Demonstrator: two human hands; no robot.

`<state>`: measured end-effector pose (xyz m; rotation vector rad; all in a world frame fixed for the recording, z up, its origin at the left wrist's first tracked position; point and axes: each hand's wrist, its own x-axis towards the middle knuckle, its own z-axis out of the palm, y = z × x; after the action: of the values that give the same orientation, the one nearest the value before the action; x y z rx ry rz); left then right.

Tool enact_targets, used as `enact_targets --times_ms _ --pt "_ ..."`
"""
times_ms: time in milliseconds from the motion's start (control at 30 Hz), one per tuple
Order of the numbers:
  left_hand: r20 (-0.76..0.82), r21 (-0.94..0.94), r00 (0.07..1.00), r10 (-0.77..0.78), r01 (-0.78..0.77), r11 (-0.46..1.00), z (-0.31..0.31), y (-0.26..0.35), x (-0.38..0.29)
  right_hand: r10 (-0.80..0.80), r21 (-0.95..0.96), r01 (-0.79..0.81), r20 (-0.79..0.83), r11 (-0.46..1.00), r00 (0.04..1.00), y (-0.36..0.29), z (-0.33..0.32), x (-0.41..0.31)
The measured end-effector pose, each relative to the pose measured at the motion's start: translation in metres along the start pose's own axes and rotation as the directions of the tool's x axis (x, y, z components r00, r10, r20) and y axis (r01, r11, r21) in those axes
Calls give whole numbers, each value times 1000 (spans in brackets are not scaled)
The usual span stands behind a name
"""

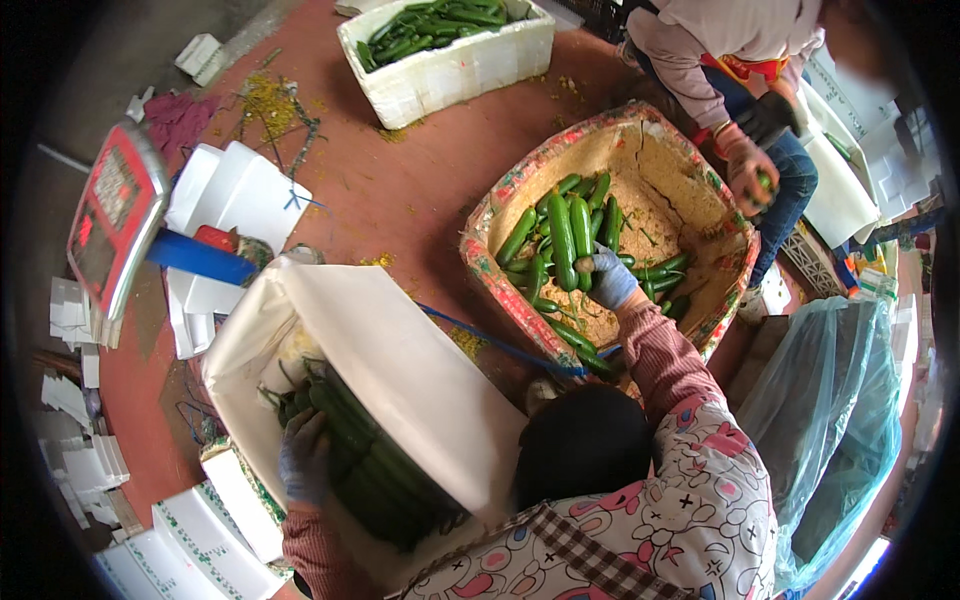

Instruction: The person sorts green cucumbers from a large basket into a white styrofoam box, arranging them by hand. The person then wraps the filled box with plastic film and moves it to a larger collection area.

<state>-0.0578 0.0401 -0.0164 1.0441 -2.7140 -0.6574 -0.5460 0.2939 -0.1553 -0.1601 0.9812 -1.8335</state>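
My right hand (611, 279), in a grey-blue glove, grips cucumbers (581, 232) above a large basket (491, 315) with a worn red and green taped rim. More cucumbers (516, 236) lie loose in it. My left hand (304, 457), gloved too, rests at the near left edge of cucumbers (375, 457) packed in rows in a deep box (251, 330) lined with pale sheet. Its fingers touch the cucumbers' ends; their grip is unclear. A flap of the liner (397, 337) spreads over the box's right side.
Another person's hand (750, 176) holds a cucumber beyond the basket. A white foam box (465, 71) of cucumbers stands at the back. A red digital scale (120, 217) is at left, foam pieces (232, 195) beside it. Blue plastic film (840, 420) drapes something at right.
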Motion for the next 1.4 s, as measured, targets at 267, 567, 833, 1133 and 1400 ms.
enact_targets --times_ms 267,567,833,1133,1400 --pt "-67 -808 961 -267 104 580 -46 107 27 105 -582 211 461 785 881 -87 199 -68" --pt "-313 -805 949 -47 -239 544 -68 211 58 178 -627 266 553 732 814 -69 287 -132" --pt "-393 -338 886 244 -386 858 -53 216 66 140 -729 338 508 596 850 -57 272 -150" --pt "81 -698 996 -32 79 712 -51 198 94 136 -902 373 406 216 904 -64 287 -174" --pt "301 -923 943 143 326 -205 -11 190 -31 -244 -520 580 838 -628 487 -18 320 -173"
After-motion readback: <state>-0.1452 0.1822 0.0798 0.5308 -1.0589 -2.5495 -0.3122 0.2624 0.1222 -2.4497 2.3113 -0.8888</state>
